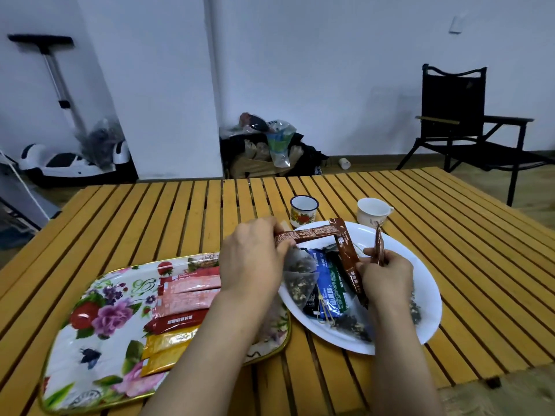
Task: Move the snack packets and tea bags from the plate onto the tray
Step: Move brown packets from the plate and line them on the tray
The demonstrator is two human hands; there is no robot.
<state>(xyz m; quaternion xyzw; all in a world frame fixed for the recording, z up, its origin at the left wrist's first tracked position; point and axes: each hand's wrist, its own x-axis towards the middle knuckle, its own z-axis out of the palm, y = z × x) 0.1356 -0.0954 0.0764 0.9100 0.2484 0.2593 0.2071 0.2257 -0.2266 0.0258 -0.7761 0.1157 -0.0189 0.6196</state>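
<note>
Yellow slats make up the tabletop [180, 211], with white walls behind it. On its left lies a flowered tray [99, 310] carrying pink, red and yellow stick packets [183, 307]. Just right of it, the left hand [252, 262] pinches the end of a brown stick packet [309, 234] in its fingers, over the white plate [420, 283]. Blue packets [326, 289] and mesh tea bags [297, 274] lie on the plate. The right hand [387, 274] pinches two more brown packets [350, 259]. Two small cups [303, 207] stand beyond.
</note>
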